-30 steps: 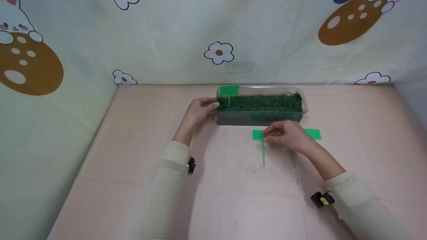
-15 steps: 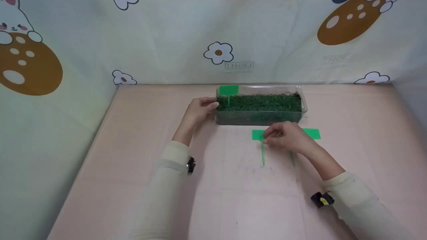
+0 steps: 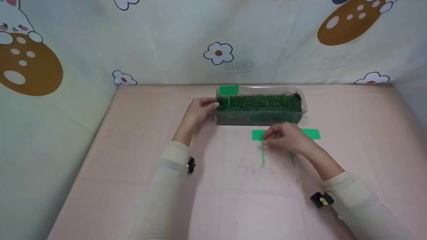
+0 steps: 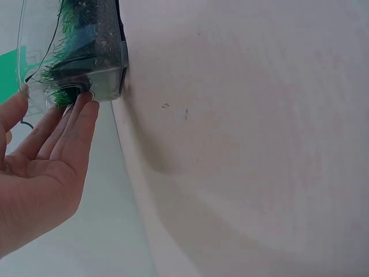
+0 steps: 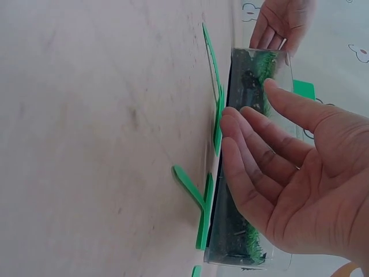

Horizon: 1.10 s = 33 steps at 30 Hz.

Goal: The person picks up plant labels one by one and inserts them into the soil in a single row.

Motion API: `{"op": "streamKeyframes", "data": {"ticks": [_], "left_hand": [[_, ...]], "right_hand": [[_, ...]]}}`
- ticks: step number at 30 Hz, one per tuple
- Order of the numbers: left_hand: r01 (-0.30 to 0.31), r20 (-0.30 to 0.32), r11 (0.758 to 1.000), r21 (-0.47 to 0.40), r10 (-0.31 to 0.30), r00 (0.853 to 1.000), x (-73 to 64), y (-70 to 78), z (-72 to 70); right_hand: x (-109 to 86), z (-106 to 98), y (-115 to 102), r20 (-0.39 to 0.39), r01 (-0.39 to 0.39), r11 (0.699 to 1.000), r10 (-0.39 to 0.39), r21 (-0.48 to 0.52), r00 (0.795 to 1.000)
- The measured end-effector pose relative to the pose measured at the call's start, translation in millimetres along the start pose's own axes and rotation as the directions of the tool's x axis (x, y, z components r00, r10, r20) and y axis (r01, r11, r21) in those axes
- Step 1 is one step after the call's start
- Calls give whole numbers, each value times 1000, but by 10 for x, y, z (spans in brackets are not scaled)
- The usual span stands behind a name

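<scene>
In the head view, my left hand [image 3: 200, 109] touches the left end of a clear plastic box [image 3: 257, 118] of green turf [image 3: 263, 102]. Its thumb lies at the rim and its fingers, fairly straight in the left wrist view, meet the end wall. A green T-shaped plant label [image 3: 229, 90] stands upright in the turf at the left. My right hand [image 3: 287, 137], fingers loosely bent and thumb apart, hovers close over flat plant labels in front of the box. Its fingertips overlap the left label [image 3: 257, 134]; the hand hides most of the middle label [image 5: 203, 225].
The right-hand label [image 3: 312, 134] lies beyond my right hand, its stem hidden by the wrist. A pale pink tabletop [image 3: 133, 120] extends around the box. Behind it hangs a patterned curtain [image 3: 173, 46], close to the box's back edge.
My right hand has shifted very slightly downward over the labels. The left hand, the box and the labels keep their places.
</scene>
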<state>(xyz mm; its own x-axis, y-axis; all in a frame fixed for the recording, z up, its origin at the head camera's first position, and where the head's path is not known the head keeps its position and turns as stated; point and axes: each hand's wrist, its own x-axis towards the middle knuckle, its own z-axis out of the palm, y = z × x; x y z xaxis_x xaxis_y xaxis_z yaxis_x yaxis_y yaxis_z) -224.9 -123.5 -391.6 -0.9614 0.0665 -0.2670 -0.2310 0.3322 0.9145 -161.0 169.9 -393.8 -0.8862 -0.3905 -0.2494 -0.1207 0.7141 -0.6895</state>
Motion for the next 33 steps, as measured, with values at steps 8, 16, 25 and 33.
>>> {"op": "streamKeyframes", "data": {"ticks": [8, 16, 25, 33], "left_hand": [[5, 13, 1000, -23, -5, 1000, 15, -1, 0], [8, 5, 1000, -19, -8, 1000, 15, -2, 2], [16, -1, 1000, -18, -16, 1000, 12, 4, 4], [9, 5, 1000, -11, -9, 1000, -3, 6, -2]], "right_hand": [[-2, 19, -13, -17, 9, 1000, -9, -26, 1000], [23, 47, -35, -25, -7, 998, 5, -58, 1000], [44, 55, -66, 16, -92, 993, 93, -68, 995], [66, 69, -87, 69, -143, 988, 148, -65, 987]]}}
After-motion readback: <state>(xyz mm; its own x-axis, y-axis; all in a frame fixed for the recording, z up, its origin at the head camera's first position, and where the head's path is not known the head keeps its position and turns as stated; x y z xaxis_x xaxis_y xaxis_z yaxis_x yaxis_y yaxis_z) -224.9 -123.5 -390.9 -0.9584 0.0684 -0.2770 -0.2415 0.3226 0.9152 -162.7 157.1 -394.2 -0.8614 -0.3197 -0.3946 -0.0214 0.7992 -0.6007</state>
